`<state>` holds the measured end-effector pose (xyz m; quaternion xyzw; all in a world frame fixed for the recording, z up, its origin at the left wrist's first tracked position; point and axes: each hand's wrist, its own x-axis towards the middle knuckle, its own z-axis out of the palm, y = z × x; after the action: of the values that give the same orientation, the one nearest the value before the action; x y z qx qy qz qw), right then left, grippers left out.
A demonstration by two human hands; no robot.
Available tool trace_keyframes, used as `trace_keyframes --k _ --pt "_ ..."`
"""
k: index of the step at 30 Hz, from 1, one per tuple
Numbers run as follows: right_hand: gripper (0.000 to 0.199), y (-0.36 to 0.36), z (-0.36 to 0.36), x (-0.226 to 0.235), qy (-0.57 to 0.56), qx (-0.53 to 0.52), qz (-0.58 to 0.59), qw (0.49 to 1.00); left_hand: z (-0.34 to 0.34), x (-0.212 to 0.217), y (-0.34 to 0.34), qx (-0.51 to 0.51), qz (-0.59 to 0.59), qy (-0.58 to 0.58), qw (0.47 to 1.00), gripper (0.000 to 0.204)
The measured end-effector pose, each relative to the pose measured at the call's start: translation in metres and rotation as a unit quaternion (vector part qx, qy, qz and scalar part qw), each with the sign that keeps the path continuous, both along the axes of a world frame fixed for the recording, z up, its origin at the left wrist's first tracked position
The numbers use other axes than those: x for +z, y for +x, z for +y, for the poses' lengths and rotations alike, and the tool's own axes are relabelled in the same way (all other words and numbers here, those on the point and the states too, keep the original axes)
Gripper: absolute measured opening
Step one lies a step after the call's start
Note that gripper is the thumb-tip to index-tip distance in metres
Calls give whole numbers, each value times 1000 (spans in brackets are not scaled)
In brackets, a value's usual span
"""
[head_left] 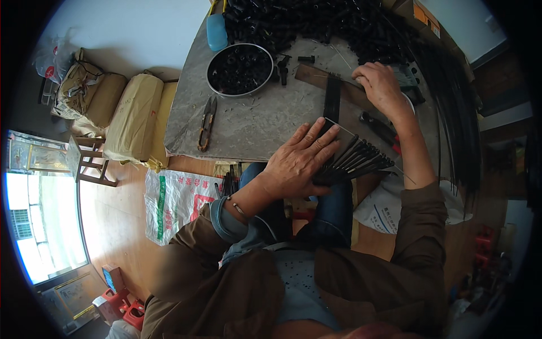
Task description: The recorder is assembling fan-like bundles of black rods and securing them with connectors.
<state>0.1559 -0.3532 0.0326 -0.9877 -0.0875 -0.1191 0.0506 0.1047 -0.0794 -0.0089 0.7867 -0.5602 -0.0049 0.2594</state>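
My left hand (302,161) lies flat with fingers stretched out, pressing on a fanned bundle of thin black strips (364,158) at the table's near edge. A thin pale wire runs by its fingertips. Beyond them a stack of straight black strips (332,101) reaches away across a brown flat bar (309,77). Past the stack's far end, to the right, my right hand (381,85) is closed in a pinch. What sits between its fingertips looks like a thin wire, partly hidden by the fingers.
A bowl of small black parts (240,70) and scissors (208,124) lie left on the table (265,127). Black parts (293,20) are heaped at the back. Pliers (381,130) and long black strands (451,107) lie right. Wrapped bundles (132,116) and a stool (93,158) stand left.
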Motion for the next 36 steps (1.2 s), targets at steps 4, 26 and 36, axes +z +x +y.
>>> trace_keyframes --k 4,26,36 --pt "7 4 1 3 5 1 -34 999 -1 0 1 -5 -1 -8 1000 89" --pt "31 -57 46 -22 -114 157 -107 975 4 2 5 -74 -10 -61 995 55" --pt "24 -144 171 72 566 264 404 668 72 195 26 34 37 -422 905 31"
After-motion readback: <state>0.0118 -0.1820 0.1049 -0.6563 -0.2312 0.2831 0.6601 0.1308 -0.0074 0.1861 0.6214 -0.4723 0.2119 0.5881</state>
